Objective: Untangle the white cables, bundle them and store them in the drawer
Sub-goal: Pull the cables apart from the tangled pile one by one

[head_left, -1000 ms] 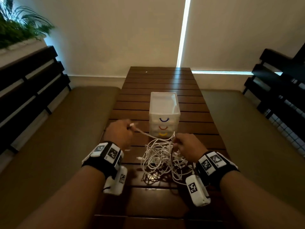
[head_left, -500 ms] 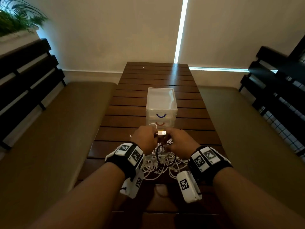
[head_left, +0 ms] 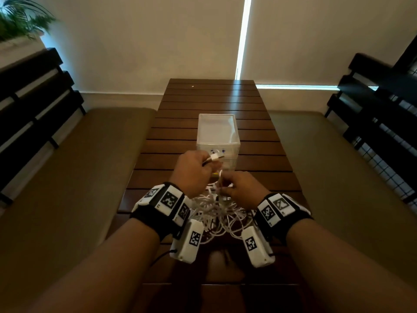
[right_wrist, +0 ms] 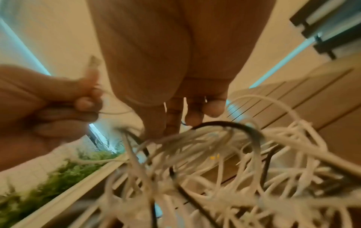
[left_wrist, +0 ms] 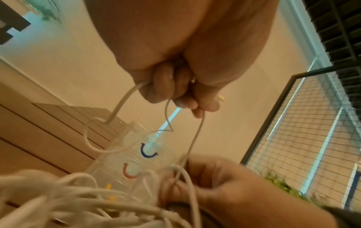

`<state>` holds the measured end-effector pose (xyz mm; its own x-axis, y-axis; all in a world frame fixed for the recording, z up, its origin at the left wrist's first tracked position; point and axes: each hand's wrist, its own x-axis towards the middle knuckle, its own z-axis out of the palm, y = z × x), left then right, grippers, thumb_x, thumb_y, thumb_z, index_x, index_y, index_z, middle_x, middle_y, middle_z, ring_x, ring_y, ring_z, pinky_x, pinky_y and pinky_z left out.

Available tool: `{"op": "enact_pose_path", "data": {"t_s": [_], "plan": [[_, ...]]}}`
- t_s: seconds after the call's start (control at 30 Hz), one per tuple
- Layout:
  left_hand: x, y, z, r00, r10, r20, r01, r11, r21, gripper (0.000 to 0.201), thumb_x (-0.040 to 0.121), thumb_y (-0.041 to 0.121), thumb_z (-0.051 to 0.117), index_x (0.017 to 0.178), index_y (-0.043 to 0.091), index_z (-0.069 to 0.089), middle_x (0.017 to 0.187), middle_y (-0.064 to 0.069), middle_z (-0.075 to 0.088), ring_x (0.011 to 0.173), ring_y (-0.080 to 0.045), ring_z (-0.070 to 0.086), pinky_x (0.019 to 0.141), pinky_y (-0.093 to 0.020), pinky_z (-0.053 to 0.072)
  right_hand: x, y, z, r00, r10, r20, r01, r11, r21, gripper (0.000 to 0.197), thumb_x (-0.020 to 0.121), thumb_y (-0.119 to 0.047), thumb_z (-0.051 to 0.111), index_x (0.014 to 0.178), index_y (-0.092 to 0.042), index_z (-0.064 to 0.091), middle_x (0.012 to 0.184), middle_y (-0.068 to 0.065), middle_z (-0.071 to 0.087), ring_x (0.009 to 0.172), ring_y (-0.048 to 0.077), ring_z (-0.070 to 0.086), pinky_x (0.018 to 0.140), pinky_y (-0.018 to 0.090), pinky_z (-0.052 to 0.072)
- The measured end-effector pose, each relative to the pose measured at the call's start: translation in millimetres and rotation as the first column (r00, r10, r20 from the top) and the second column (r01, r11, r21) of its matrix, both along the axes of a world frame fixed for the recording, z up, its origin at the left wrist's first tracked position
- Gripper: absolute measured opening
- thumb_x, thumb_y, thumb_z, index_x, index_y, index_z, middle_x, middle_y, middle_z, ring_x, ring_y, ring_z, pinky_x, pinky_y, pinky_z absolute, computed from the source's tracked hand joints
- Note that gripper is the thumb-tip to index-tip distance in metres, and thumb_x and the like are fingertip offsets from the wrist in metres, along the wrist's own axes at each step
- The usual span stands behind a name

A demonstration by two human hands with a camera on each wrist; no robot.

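A person's two hands work above a tangled heap of thin white cables (head_left: 214, 213) on a dark brown slatted wooden worktop (head_left: 209, 102). The landmark here is the small translucent plastic drawer unit (head_left: 217, 134), standing upright near the middle of the worktop with its three drawers closed, marked by blue, red and yellow curved handles.

The left hand (head_left: 193, 171), raised just in front of the drawer unit, has its fingers curled round one white cable; the cable's metal-tipped USB plug (head_left: 215, 157) juts from the fist toward the unit's blue handle. In the left wrist view the same cable (left_wrist: 192, 138) drops from the pinched fingers (left_wrist: 183, 92) down to the right hand (left_wrist: 224, 189), while another loop hangs from the fist.

The right hand (head_left: 242, 188), lower and nearer the person than the drawer unit, sits on top of the heap with its fingers bent down into the strands. The right wrist view is blurred, but the fingers (right_wrist: 171, 117) appear to pinch strands at the top of the tangle. A black cable (right_wrist: 252, 132) arches through the white ones there.

The heap lies on the person's side of the drawer unit, between the two wrists, part of it lifted off the worktop.

Olive cushioned benches (head_left: 79, 177) flank the worktop.
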<state>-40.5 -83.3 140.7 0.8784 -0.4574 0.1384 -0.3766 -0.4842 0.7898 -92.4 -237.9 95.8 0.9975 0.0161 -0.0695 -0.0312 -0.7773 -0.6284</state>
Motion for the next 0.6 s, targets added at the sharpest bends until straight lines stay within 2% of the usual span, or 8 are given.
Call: {"op": "enact_pose_path", "data": {"t_s": [0.1,0.17,0.23,0.33,0.4,0.47,0.5,0.6], "plan": [[3,17,2,0.992,0.129,-0.018,-0.130,0.985,-0.109,0.029,0.091,0.022,0.063,0.062,0.020,0.058,0.051,0.008,0.048,0.040,-0.001,0.042,0.041,-0.009,0.031,-3,-14,4,0.996,-0.030,-0.080,0.018,0.989,-0.149,0.008,0.085,-0.024,0.069,0.090,-0.020,0.065,0.091,-0.001,0.069,0.089,0.019,0.064,0.081,0.034,0.051],[-3,18,4,0.993,0.098,-0.069,-0.107,0.984,-0.139,0.031,0.092,0.024,0.062,0.062,0.022,0.055,0.052,0.008,0.048,0.040,0.000,0.039,0.040,-0.009,0.030,-3,-8,12,0.998,0.022,-0.053,-0.034,0.970,-0.241,0.020,0.085,-0.026,0.067,0.103,-0.020,0.065,0.095,-0.002,0.068,0.091,0.019,0.064,0.079,0.033,0.051],[-10,9,8,0.996,0.009,-0.089,-0.021,0.991,-0.131,0.029,0.093,0.024,0.062,0.064,0.021,0.057,0.053,0.008,0.052,0.040,0.002,0.043,0.042,-0.010,0.033,-2,5,20,0.998,0.047,0.036,-0.041,0.987,-0.153,0.029,0.081,-0.022,0.071,0.108,-0.019,0.062,0.094,-0.006,0.066,0.085,0.011,0.062,0.075,0.025,0.049],[-11,-7,15,0.998,-0.059,-0.028,0.058,0.996,-0.062,0.028,0.092,0.021,0.062,0.064,0.019,0.057,0.057,0.006,0.055,0.044,0.002,0.049,0.046,-0.011,0.037,-1,20,20,0.999,0.042,0.021,-0.044,0.994,0.096,0.016,0.081,-0.012,0.073,0.090,-0.021,0.064,0.075,-0.016,0.059,0.067,-0.007,0.056,0.061,0.007,0.041],[-9,-10,21,0.998,-0.063,0.023,0.063,0.998,-0.003,0.027,0.090,0.023,0.064,0.064,0.019,0.057,0.058,0.006,0.054,0.047,-0.001,0.048,0.047,-0.011,0.035,-1,14,9,0.998,0.052,-0.030,-0.050,0.997,0.061,0.014,0.085,-0.015,0.070,0.079,-0.025,0.063,0.071,-0.015,0.060,0.067,-0.005,0.059,0.063,0.013,0.043],[-3,-4,21,0.996,-0.009,0.094,0.008,1.000,0.015,0.032,0.089,0.025,0.065,0.060,0.023,0.054,0.055,0.007,0.050,0.046,-0.001,0.046,0.046,-0.012,0.031,-1,2,6,0.999,-0.003,-0.053,0.005,1.000,0.028,0.001,0.086,-0.023,0.070,0.086,-0.024,0.070,0.077,-0.007,0.068,0.078,0.010,0.065,0.070,0.028,0.050],[2,1,20,0.993,0.045,0.112,-0.045,0.999,-0.004,0.035,0.090,0.026,0.065,0.058,0.024,0.051,0.053,0.007,0.048,0.044,-0.001,0.045,0.044,-0.011,0.030,-2,-3,8,0.999,-0.023,-0.035,0.024,0.999,0.038,0.004,0.085,-0.024,0.071,0.089,-0.024,0.072,0.079,-0.005,0.070,0.079,0.011,0.066,0.071,0.029,0.052],[20,16,13,0.972,0.194,0.133,-0.199,0.980,0.024,0.039,0.090,0.030,0.064,0.056,0.021,0.047,0.053,0.004,0.047,0.048,-0.009,0.043,0.043,-0.019,0.028,-4,-12,21,0.983,-0.111,0.149,0.104,0.993,0.055,0.016,0.086,-0.019,0.070,0.071,-0.023,0.066,0.065,-0.010,0.062,0.062,-0.003,0.057,0.060,0.015,0.042]]}}
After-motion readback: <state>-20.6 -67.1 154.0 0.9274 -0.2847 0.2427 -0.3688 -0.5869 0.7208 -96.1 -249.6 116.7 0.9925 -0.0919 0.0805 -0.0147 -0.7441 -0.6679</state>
